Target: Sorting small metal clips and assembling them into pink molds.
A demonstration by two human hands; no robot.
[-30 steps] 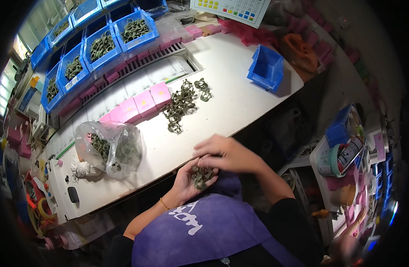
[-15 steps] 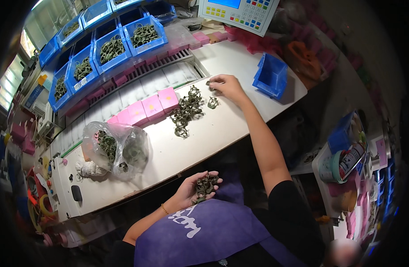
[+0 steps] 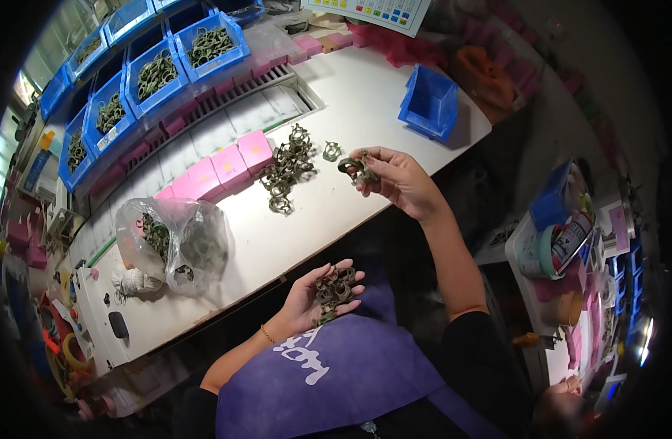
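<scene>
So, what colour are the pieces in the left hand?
The pieces look dark olive green; head view.

Bright white tabletop, glare at left window, dim surroundings, fisheye-bent dark edges.

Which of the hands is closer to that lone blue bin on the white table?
Right. The right hand is on the near side of the blue bin, slightly left; the left hand is farther back, near the purple apron.

Ring pile on table, bag to its left, bin to its right
</scene>
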